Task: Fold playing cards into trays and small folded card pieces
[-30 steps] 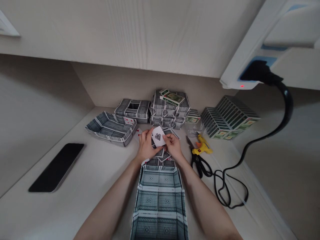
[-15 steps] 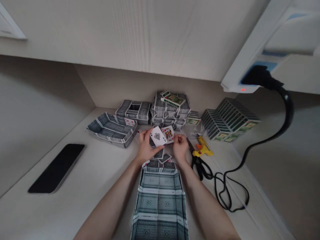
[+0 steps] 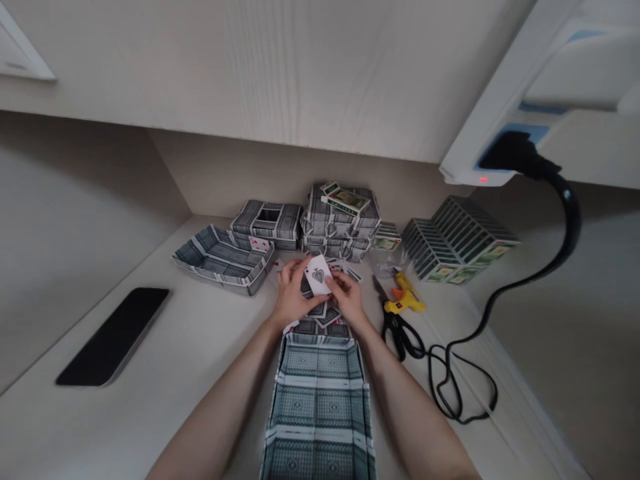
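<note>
An ace of spades playing card (image 3: 318,275) is held face up between my two hands. My left hand (image 3: 290,299) grips its left side, thumb along the lower edge and fingers at the top. My right hand (image 3: 351,300) pinches the card's lower right edge; whether a second card lies behind it is hidden. Loose playing cards (image 3: 329,315) lie under and around my hands, some face down. Nearer to me, between my forearms, is a long open tray built of folded cards (image 3: 320,407).
A shallow card-built tray (image 3: 220,260) and a card box with a window (image 3: 267,223) stand at back left. Behind my hands are stacked card boxes (image 3: 341,230). Right: scissors (image 3: 400,333), yellow glue gun (image 3: 406,293), card packs (image 3: 470,237), black cord (image 3: 500,293). Left: phone (image 3: 114,337).
My right hand has moved left, from beside the king card to the ace's edge. The king, which showed beside the ace, is no longer plainly visible. The ace has turned more upright.
</note>
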Tool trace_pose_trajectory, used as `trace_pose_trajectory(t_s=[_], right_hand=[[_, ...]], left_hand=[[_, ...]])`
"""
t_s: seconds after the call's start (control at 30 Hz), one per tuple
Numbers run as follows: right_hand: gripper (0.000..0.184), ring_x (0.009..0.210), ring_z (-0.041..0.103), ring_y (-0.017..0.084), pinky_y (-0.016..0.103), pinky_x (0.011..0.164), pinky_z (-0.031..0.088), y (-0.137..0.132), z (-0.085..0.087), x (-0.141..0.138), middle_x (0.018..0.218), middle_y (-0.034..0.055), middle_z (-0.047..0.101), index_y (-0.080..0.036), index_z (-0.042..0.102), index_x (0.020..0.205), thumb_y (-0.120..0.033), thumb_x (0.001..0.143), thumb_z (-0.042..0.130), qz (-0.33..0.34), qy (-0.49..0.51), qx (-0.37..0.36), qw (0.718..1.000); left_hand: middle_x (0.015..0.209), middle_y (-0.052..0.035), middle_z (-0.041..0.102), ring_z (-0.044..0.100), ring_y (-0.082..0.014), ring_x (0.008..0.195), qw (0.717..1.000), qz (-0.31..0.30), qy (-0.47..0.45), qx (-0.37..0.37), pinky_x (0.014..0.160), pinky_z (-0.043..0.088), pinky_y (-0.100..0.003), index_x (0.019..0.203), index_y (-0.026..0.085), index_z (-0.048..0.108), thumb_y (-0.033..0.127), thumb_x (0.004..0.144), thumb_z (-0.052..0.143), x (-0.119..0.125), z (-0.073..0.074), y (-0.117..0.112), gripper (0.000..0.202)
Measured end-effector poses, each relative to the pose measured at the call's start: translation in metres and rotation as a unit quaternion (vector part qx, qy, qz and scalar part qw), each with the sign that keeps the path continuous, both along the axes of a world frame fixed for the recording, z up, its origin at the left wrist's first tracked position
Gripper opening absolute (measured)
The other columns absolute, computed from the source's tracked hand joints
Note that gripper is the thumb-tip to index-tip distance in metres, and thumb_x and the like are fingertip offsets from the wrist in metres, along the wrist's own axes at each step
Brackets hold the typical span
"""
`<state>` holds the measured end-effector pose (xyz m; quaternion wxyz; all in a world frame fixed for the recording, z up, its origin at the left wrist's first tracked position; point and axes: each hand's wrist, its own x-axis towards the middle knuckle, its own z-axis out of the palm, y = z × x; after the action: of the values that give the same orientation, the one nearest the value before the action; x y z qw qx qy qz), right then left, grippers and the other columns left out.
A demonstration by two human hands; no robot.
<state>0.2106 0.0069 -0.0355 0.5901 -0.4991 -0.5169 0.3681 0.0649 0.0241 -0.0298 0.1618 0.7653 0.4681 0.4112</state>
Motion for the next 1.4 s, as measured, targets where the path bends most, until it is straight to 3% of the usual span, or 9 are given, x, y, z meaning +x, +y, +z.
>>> trace_pose_trajectory(t_s=[0.13,0.27,0.43,0.67,0.77,0.97,1.13,1.4], right_hand=[[0.026,0.06,0.053,0.013,0.024,0.055,0.041,0.005,-0.007,-0.001,0.074,0.0015,0.062,-0.017,0.062,0.088,-0.032,0.067,0.058,0.031,0.038,-0.019,0.999],[0.034,0.049,0.049,0.011,0.022,0.044,0.036,0.006,-0.005,0.0,0.066,-0.0009,0.06,-0.019,0.059,0.094,-0.032,0.063,0.059,0.033,0.079,-0.059,0.995],[0.031,0.035,0.035,0.007,0.02,0.037,0.027,0.002,0.005,0.002,0.048,-0.0063,0.045,-0.02,0.06,0.093,-0.035,0.066,0.057,0.036,0.082,-0.071,0.994],[0.041,0.057,0.05,0.01,0.021,0.049,0.04,-0.003,0.014,0.006,0.079,0.0005,0.057,-0.022,0.06,0.1,-0.034,0.061,0.065,0.083,0.108,-0.025,0.99],[0.042,0.059,0.052,0.011,0.023,0.05,0.042,-0.002,0.013,0.005,0.079,0.0014,0.06,-0.022,0.062,0.097,-0.034,0.058,0.068,0.079,0.113,-0.029,0.99],[0.029,0.047,0.05,0.01,0.023,0.046,0.041,0.003,0.01,0.003,0.058,-0.0022,0.058,-0.019,0.065,0.081,-0.033,0.056,0.069,0.078,0.115,-0.059,0.989],[0.024,0.048,0.052,0.011,0.024,0.05,0.043,0.002,0.012,0.004,0.055,-0.0016,0.059,-0.017,0.065,0.073,-0.036,0.058,0.067,0.101,0.103,-0.079,0.986],[0.022,0.044,0.046,0.007,0.021,0.046,0.038,0.004,0.006,0.003,0.055,-0.0033,0.056,-0.017,0.065,0.072,-0.035,0.059,0.067,0.099,0.094,-0.086,0.987]], left_hand=[[0.118,-0.0098,0.032,0.035,-0.0259,0.11,1.0,-0.01,0.012,-0.004,0.094,0.029,-0.041,0.125,0.025,0.036,0.051,0.053,0.068,0.001,-0.002,-0.001,0.083],[0.118,-0.0088,0.034,0.036,-0.0254,0.11,1.0,-0.01,0.01,-0.01,0.094,0.03,-0.04,0.121,0.027,0.043,0.05,0.053,0.068,0.001,0.0,-0.001,0.076],[0.114,-0.0067,0.048,0.041,-0.0233,0.108,0.999,-0.032,-0.018,-0.018,0.093,0.031,-0.038,0.116,0.026,0.049,0.048,0.057,0.067,-0.002,0.006,0.001,0.065],[0.103,-0.0059,0.06,0.051,-0.0202,0.098,0.988,-0.047,-0.127,-0.074,0.087,0.039,-0.035,0.107,0.021,0.057,0.04,0.062,0.066,-0.004,0.002,0.009,0.05],[0.099,-0.006,0.063,0.055,-0.0203,0.094,0.981,-0.043,-0.153,-0.107,0.082,0.042,-0.035,0.102,0.021,0.061,0.039,0.061,0.067,-0.005,0.0,0.01,0.045],[0.09,-0.0067,0.066,0.059,-0.0193,0.085,0.968,-0.051,-0.184,-0.163,0.079,0.044,-0.033,0.094,0.017,0.065,0.039,0.061,0.066,-0.005,0.002,0.009,0.039],[0.085,-0.006,0.067,0.06,-0.018,0.078,0.955,-0.049,-0.202,-0.21,0.073,0.046,-0.031,0.086,0.016,0.066,0.04,0.059,0.066,-0.006,0.001,0.012,0.037],[0.071,-0.0027,0.066,0.058,-0.0138,0.064,0.956,-0.046,-0.185,-0.224,0.06,0.044,-0.024,0.073,0.015,0.067,0.042,0.06,0.064,-0.006,0.0,0.013,0.03]])
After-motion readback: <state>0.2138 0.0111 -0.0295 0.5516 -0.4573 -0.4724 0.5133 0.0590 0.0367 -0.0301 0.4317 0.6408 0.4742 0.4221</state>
